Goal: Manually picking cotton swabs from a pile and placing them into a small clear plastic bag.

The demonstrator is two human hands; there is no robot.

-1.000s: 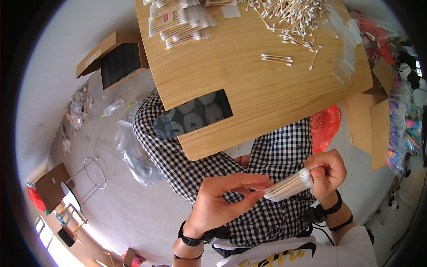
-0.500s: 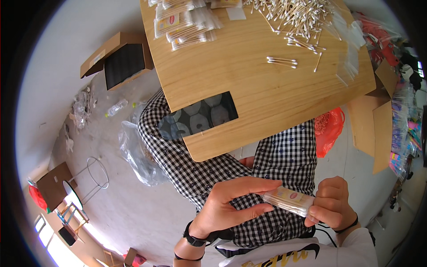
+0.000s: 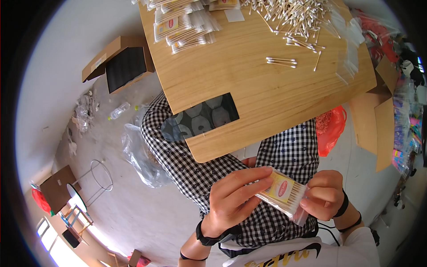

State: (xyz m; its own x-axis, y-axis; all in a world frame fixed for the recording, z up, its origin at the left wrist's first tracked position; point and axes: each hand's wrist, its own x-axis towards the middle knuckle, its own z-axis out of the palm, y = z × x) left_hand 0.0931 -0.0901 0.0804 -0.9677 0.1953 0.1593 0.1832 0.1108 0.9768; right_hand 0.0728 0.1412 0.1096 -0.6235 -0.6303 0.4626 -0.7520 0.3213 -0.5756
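A clear plastic packet of cotton swabs with a yellow and red label is held above my lap. My left hand grips its left end, with fingers over the top and the thumb hidden beneath. At the right end, my right hand pinches the clear plastic edge near the swab tips. Several filled packets lie piled at the far left of the table. A heap of loose cotton swabs is at the far right, and a small row of swabs lies in front of it.
Clear plastic bags lie along the table's right side. A dark glass-like panel is set at the near left edge. Open cardboard boxes stand right of the table, by a red bag. Another box sits at left.
The packet has turned so its labelled face shows more fully. My left fingers have closed over its left end, and my right hand has shifted slightly up along the other end.
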